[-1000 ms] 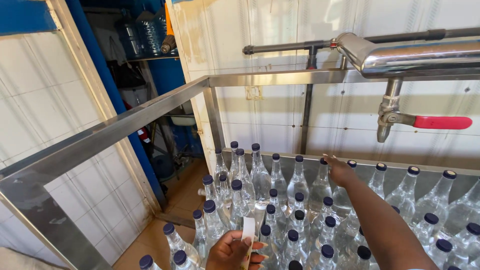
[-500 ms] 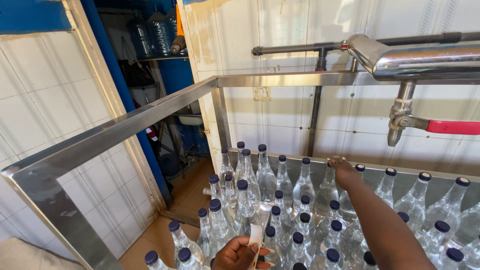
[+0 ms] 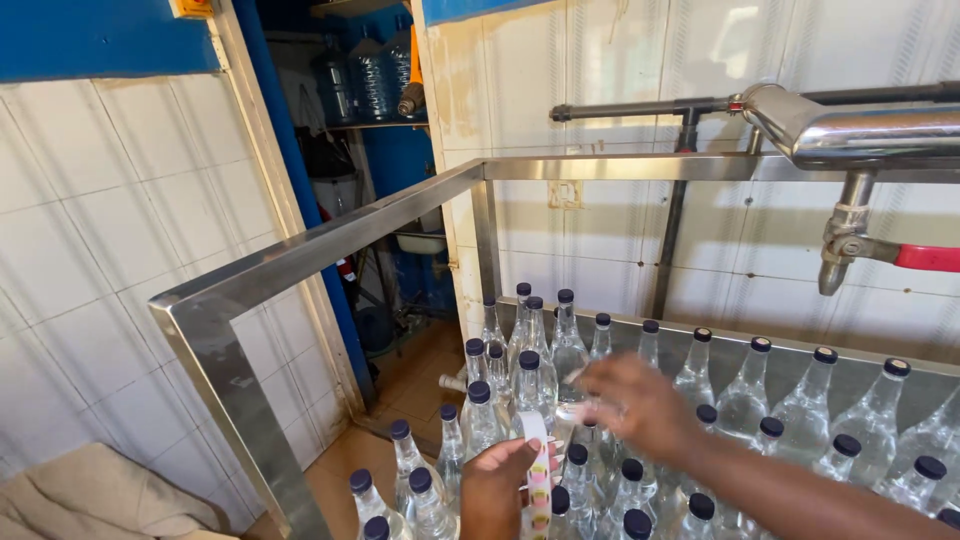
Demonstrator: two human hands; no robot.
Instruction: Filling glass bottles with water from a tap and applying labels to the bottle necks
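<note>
Left hand (image 3: 500, 485) at 6 o'clock pinches a label strip (image 3: 538, 470). Blurred right hand (image 3: 635, 400), fingers spread, hovers at 2 o'clock from it, over the bottles (image 3: 560, 345); contact unclear.

clear glossy plastic bottles (image 3: 747, 398) (dark matt caps), brushed steel frame (image 3: 330, 243), glazed white wall tiles (image 3: 110, 230).

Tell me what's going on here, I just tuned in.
A person stands over a crowd of clear, dark-capped bottles on a steel-framed table. The left hand holds a strip of small stickers. The right hand, blurred with motion, reaches over the bottles in the middle, apparently with a sticker at its fingertips.
</note>
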